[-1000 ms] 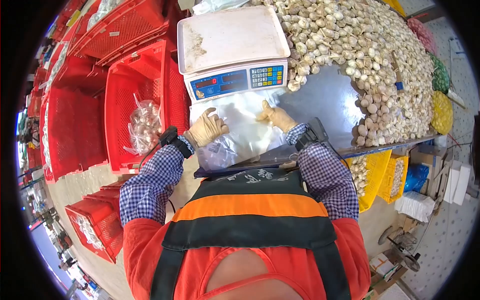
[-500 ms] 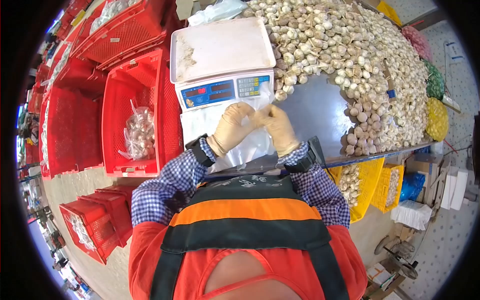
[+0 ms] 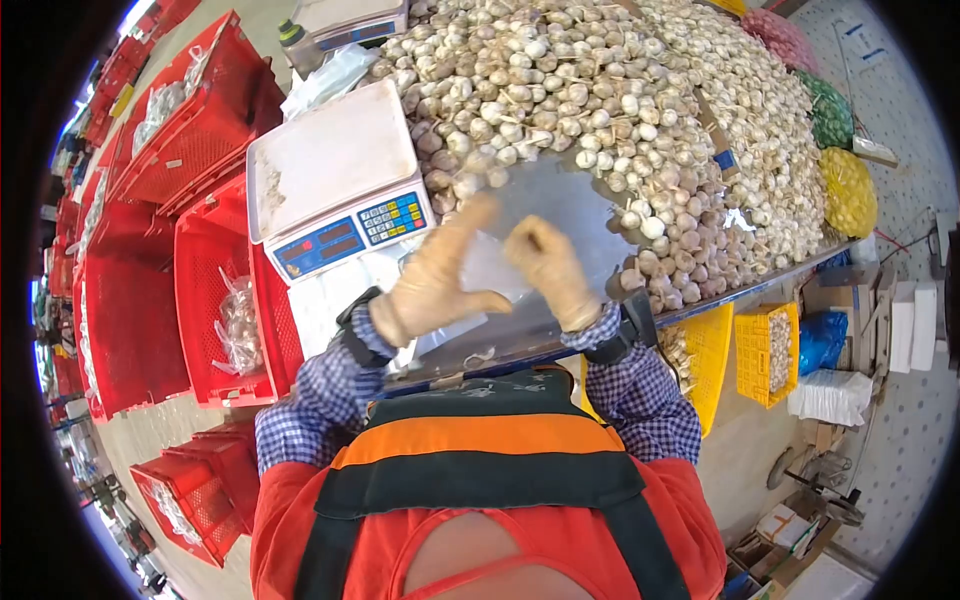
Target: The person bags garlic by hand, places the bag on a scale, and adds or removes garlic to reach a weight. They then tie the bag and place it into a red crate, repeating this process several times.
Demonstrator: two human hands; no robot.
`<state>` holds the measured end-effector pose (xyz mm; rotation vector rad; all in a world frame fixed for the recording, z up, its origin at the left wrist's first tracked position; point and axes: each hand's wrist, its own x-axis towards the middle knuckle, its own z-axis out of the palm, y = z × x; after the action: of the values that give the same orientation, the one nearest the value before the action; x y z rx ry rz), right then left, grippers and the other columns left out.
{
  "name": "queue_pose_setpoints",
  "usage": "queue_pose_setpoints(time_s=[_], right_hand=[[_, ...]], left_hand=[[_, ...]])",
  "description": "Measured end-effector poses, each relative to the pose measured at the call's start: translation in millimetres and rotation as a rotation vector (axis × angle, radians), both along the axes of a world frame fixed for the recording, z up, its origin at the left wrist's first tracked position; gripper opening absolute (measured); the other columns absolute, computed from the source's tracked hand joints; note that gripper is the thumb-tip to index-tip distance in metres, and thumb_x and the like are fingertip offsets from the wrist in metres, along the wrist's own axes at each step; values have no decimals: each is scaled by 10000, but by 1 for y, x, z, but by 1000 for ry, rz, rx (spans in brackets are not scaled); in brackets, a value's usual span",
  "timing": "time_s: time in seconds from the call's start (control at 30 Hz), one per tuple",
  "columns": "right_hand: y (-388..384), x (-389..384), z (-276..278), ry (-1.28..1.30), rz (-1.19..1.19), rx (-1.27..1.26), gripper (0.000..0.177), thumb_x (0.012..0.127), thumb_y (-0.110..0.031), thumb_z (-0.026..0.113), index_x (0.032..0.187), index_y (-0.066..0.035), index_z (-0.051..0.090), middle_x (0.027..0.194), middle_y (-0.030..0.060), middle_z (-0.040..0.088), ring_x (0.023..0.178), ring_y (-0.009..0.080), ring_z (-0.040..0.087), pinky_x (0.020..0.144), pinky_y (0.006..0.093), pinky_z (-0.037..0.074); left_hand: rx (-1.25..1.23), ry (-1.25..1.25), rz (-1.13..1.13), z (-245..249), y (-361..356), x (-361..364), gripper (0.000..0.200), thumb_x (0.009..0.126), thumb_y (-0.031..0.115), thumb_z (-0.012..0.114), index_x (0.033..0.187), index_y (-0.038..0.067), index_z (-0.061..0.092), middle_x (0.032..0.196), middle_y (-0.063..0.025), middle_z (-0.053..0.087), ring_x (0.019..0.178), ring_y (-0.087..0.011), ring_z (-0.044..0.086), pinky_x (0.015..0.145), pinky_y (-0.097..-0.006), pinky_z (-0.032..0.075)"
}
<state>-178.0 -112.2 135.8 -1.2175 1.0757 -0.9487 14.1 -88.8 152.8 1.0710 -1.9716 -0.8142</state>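
Observation:
Both my hands wear pale gloves. My left hand (image 3: 437,285) is spread, thumb apart from the fingers, over the front edge of the work surface; its fingertips are blurred by motion. To its right, my right hand (image 3: 550,268) is curled, its fingers pinched at the edge of a thin clear plastic bag (image 3: 486,268). The bag lies between the two hands, partly behind the left one. Just beyond the hands begins a large pile of garlic bulbs (image 3: 560,75). A digital weighing scale (image 3: 335,165) with a bare, stained pan stands left of the pile.
Red crates (image 3: 130,320) stand at the left, one with a bag of garlic (image 3: 240,325) inside. Yellow crates (image 3: 768,355) sit below the table edge at right. Filled net sacks (image 3: 848,190) line the far right. A bottle (image 3: 298,45) stands behind the scale.
My hands have moved apart; the left has opened from its pinch. The view has turned, so the scale appears farther left and a bottle and second scale show behind it.

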Motion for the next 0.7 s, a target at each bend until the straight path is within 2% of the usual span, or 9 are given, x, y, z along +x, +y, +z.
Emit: queue_pose_setpoints(time_s=[0.2,0.27,0.33,0.4,0.47,0.5,0.6,0.67,0.7], right_hand=[[-28,-76,-6,1003,129,-379,180,766,-201,675,853,-68,590,881,109,582,791,316,600,692,381,477],[-40,-107,-35,1155,130,-350,141,794,-176,642,870,-66,596,870,112,592,811,301,609,707,372,480],[-44,-126,-52,1173,-22,-469,99,809,-146,584,840,-56,609,840,130,590,825,323,609,714,372,491],[-38,-137,-77,719,6,-181,95,807,-104,564,855,-49,625,863,129,609,821,294,616,722,354,494],[-24,-134,-81,257,29,97,118,804,-61,544,870,-42,640,887,127,629,818,265,624,730,335,496],[-9,-120,-75,391,-3,-53,179,820,-85,551,977,-39,623,959,121,630,801,262,619,726,328,500],[-27,-119,-152,679,73,-359,265,863,-137,541,1107,-52,597,1066,109,626,816,237,616,713,309,505],[-57,-110,-184,823,162,-525,266,890,-165,524,1129,-68,589,1101,102,621,848,214,617,704,297,508],[-87,-96,-184,191,-34,-53,230,868,-92,541,1085,-29,586,1052,89,622,886,206,608,747,311,498]], left_hand=[[115,-919,106,-32,-21,-19,316,830,141,628,1124,48,559,1025,-147,643,907,-306,627,796,-341,481],[233,-123,371,-51,-7,-18,140,846,86,584,970,21,594,786,-124,647,755,-223,644,708,-264,480],[1155,928,392,-52,-6,-10,224,894,90,579,1082,-30,557,954,-81,664,913,-190,635,825,-276,490],[443,137,424,-81,16,-9,385,851,100,626,1183,-52,504,1051,-103,649,979,-189,623,885,-271,471],[793,1530,396,-149,23,-2,309,913,88,538,1190,-43,502,1103,-117,623,986,-169,608,806,-262,504],[602,829,542,-139,25,-12,385,894,160,575,1201,-58,496,1105,-129,635,983,-187,621,805,-280,505],[681,76,671,-180,22,-20,453,864,206,616,1216,-52,493,1094,-139,646,961,-199,635,803,-302,502],[622,4,729,-200,-3,-34,334,831,133,626,1123,-22,579,1007,-145,671,953,-233,643,814,-317,488],[527,136,754,-200,-23,-44,329,824,126,626,1115,-22,581,995,-141,673,943,-240,644,816,-313,485]])
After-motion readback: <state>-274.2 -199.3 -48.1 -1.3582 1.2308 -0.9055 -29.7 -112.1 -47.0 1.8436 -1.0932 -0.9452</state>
